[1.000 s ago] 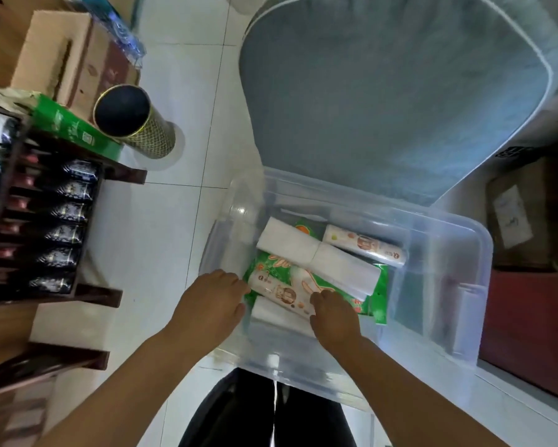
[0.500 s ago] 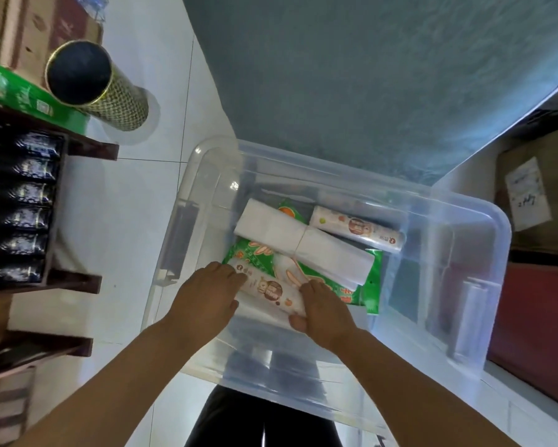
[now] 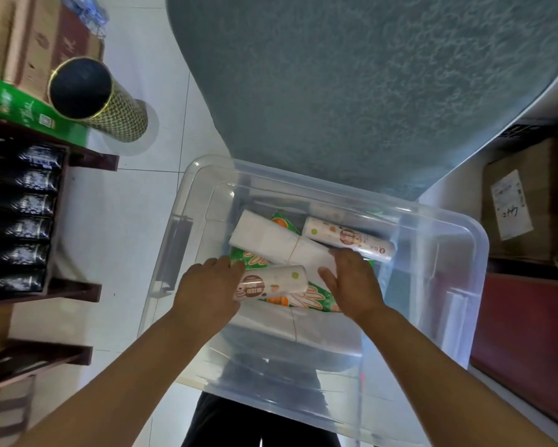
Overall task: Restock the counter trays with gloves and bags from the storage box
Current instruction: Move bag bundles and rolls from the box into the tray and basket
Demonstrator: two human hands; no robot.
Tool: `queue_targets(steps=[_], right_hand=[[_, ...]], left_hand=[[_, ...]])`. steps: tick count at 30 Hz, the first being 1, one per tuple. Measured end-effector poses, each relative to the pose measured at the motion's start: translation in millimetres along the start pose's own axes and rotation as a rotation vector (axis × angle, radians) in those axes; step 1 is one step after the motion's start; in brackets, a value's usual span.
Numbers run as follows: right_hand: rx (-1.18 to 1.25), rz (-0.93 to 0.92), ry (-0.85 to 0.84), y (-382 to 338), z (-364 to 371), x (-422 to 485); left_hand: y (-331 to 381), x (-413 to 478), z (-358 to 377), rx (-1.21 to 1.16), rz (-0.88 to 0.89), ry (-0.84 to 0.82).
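Note:
A clear plastic storage box (image 3: 458,240) sits on the floor below me. Inside lie a white folded bundle (image 3: 271,237), green printed packs (image 3: 306,298) and two printed white rolls. My left hand (image 3: 210,288) grips the near roll (image 3: 271,283) at its left end and holds it above the green packs. My right hand (image 3: 352,282) hovers with fingers spread over the right end of the white bundle, just short of the far roll (image 3: 348,237). Another white bundle (image 3: 303,327) lies against the box's near wall.
A large grey-green cushion (image 3: 368,85) fills the space behind the box. A dark wooden rack of black packets (image 3: 29,221) stands at left, with a gold-patterned tube (image 3: 110,104) and a green box (image 3: 19,111) beyond. Cardboard and red boxes (image 3: 529,221) stack at right.
My left hand has closed on the near roll and lifted it off the green packs. My right hand let go of that roll and moved right and farther into the box.

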State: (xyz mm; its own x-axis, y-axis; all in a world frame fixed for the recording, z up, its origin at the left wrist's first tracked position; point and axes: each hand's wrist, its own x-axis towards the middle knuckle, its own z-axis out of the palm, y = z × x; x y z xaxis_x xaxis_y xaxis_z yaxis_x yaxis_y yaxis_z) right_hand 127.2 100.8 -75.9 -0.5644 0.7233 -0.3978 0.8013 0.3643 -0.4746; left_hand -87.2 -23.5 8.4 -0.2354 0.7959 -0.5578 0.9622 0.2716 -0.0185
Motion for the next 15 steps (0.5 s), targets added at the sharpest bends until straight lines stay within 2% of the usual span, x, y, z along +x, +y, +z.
queue_targets(steps=[5,9,15], right_hand=[[-0.181,0.030,-0.139,18.5,30.5,24.9],[-0.218,0.083,-0.094,17.4,46.8,18.3],[-0.088,0.180,-0.128,3.7,48.8,16.1]], left_hand=[[-2.3,-0.7,11.9,-0.008,-0.062,0.010],[-0.8,-2.4,21.8,-0.023,-0.044,0.004],[-2.9,-13.1,29.4,-0.029,-0.079,0.009]])
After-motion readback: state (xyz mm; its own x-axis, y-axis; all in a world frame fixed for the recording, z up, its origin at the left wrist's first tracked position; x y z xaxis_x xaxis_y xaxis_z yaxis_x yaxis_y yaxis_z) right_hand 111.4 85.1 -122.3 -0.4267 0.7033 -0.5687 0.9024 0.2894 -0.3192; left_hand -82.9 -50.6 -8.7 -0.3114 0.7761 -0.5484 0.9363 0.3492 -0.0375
